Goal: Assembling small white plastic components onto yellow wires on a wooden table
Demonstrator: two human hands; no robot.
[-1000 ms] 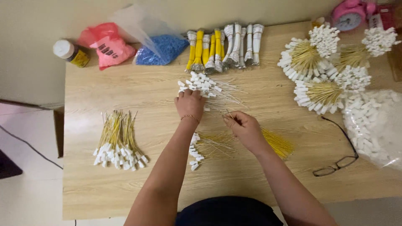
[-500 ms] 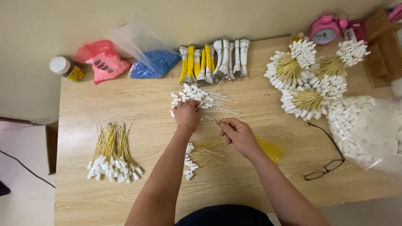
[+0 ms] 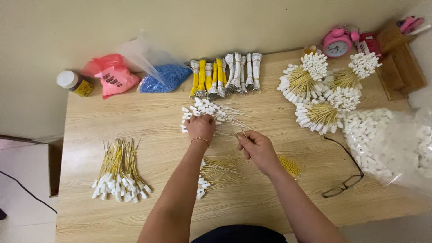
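Note:
My left hand (image 3: pixel 200 127) rests palm down on a loose fan of thin white wires with white plastic connectors (image 3: pixel 203 109) at the table's middle. My right hand (image 3: pixel 256 147) is just to its right, fingers pinched on the ends of a few thin wires (image 3: pixel 240 133). Under my forearms lies a small heap of yellow wires with white connectors (image 3: pixel 214 173). A short bunch of bare yellow wires (image 3: pixel 289 165) lies to the right of my right wrist.
A finished pile of yellow wires with connectors (image 3: pixel 118 173) lies at the left. Bundled yellow and white wires (image 3: pixel 225 75), a blue bag (image 3: pixel 164 77), a red bag (image 3: pixel 112 77) and a jar (image 3: pixel 74 83) line the back. Connector bunches (image 3: pixel 321 90), a bag of white connectors (image 3: pixel 391 144), glasses (image 3: pixel 344 180) and a pink clock (image 3: pixel 337 44) are at the right.
Both hands stay over the white-connector wires at the middle; my right hand has shifted slightly toward the left hand. The camera view drifted a little.

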